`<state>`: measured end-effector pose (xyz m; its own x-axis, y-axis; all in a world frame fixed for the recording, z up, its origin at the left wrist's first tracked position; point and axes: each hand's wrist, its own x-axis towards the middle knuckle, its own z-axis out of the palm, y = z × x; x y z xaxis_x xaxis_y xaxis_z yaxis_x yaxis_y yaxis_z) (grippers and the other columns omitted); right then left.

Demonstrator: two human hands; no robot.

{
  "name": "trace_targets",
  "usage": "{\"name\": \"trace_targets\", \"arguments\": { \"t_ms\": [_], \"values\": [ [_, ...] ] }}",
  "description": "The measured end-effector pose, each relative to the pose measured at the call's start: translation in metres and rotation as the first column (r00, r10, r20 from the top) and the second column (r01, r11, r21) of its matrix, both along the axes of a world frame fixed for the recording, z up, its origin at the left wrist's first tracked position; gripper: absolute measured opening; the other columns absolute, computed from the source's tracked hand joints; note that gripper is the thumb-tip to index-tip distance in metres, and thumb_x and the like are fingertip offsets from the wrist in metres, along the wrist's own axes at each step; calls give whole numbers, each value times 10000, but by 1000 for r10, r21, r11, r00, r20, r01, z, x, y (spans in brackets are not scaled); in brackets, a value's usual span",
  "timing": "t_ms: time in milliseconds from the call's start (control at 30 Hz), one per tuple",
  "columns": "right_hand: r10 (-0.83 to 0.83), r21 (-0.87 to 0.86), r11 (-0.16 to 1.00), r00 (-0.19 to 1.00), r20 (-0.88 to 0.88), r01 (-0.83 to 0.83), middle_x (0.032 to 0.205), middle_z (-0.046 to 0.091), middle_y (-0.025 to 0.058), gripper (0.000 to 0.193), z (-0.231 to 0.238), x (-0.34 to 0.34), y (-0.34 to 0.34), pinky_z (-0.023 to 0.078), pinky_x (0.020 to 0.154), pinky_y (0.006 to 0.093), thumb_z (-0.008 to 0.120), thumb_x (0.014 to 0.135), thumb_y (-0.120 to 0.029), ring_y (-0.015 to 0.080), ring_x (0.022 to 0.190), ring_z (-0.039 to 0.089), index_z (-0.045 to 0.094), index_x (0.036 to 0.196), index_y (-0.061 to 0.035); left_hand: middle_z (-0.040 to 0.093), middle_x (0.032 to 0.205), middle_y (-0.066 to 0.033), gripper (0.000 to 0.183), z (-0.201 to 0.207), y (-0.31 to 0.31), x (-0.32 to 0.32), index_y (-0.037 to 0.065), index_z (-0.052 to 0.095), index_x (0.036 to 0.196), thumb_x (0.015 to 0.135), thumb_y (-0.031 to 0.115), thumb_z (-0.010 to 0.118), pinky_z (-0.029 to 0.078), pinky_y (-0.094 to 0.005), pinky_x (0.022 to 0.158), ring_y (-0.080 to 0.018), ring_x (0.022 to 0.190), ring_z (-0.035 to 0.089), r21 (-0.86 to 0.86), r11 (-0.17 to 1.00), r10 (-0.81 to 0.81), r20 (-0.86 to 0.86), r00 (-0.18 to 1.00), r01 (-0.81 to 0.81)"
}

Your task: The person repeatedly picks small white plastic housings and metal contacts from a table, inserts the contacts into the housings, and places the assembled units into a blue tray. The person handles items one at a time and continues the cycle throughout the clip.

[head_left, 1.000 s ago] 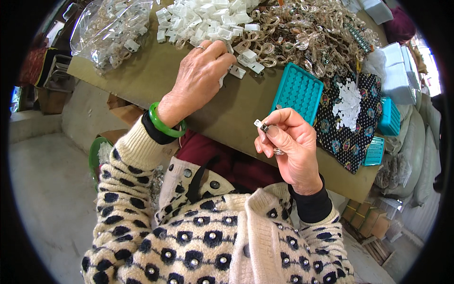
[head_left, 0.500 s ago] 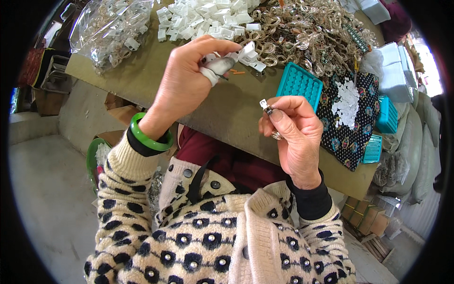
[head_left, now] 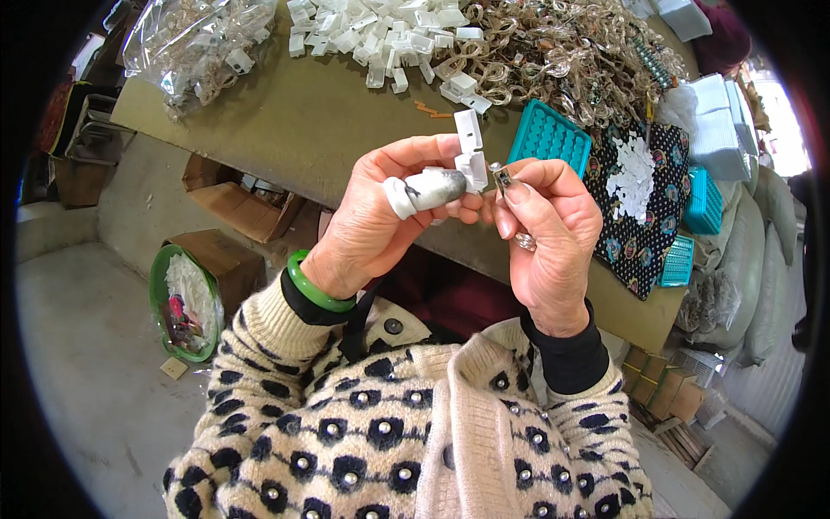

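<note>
Above the table edge my two hands nearly meet. My left hand [head_left: 367, 208], its thumb wrapped in a smudged white cover [head_left: 428, 189], is closed on a small white plastic case [head_left: 469, 134] that looks folded open in two halves. Pinched between the thumb and fingers of my right hand [head_left: 553, 229] is a tiny metal-and-dark part [head_left: 502, 176] with a rounded clear or whitish tip. That part is held just right of the case; whether they touch I cannot tell. Something clear and coiled [head_left: 524, 241] shows beneath my right fingers.
White cases [head_left: 372, 30] and clear coiled wires [head_left: 553, 52] are heaped at the back. A turquoise tray [head_left: 549, 143] lies beside a patterned cloth [head_left: 605, 242] bearing white flakes [head_left: 635, 182]. A filled plastic bag [head_left: 207, 52] sits far left; a green basket [head_left: 160, 298] stands below.
My left hand has come down and right, bringing a white case from the pile's near edge close to my right hand. The right hand has barely shifted and keeps its small part.
</note>
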<state>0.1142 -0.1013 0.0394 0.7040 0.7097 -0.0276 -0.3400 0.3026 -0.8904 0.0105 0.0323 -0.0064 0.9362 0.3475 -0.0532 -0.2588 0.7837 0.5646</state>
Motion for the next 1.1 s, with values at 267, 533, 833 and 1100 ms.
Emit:
{"name": "trace_targets", "arguments": {
  "t_ms": [267,533,833,1100],
  "values": [
    [7,-166,986,999,42,0,880,656,67,63,4,-7,-4,433,592,180,628,917,-6,61,665,565,595,965,16,672,1057,-150,318,-5,-12,5,24,651,1157,854,87,723,575,-376,756,-230,881,671,126,982,132,62,989,-139],
    [-47,-205,958,811,583,202,907,640,83,150,-3,-17,-4,509,642,221,611,860,96,110,718,627,610,993,27,656,951,-68,266,3,-19,8,-4,678,1075,816,-32,734,575,-286,752,-155,828,667,185,941,278,52,959,-283],
    [-77,-9,920,205,976,391,910,620,141,281,-18,-11,-3,505,659,293,619,763,176,218,780,628,610,987,6,685,901,-59,221,16,-26,6,-27,652,1017,821,-3,750,551,-245,726,-101,750,634,239,927,323,-113,940,-290],
    [-67,71,921,-22,997,383,896,609,131,257,-20,-2,-3,462,673,310,629,771,143,249,763,580,607,968,-19,642,849,5,213,12,-34,14,-1,628,944,772,4,754,451,-178,602,-17,721,537,733,551,566,22,824,-398]
  ]
}}
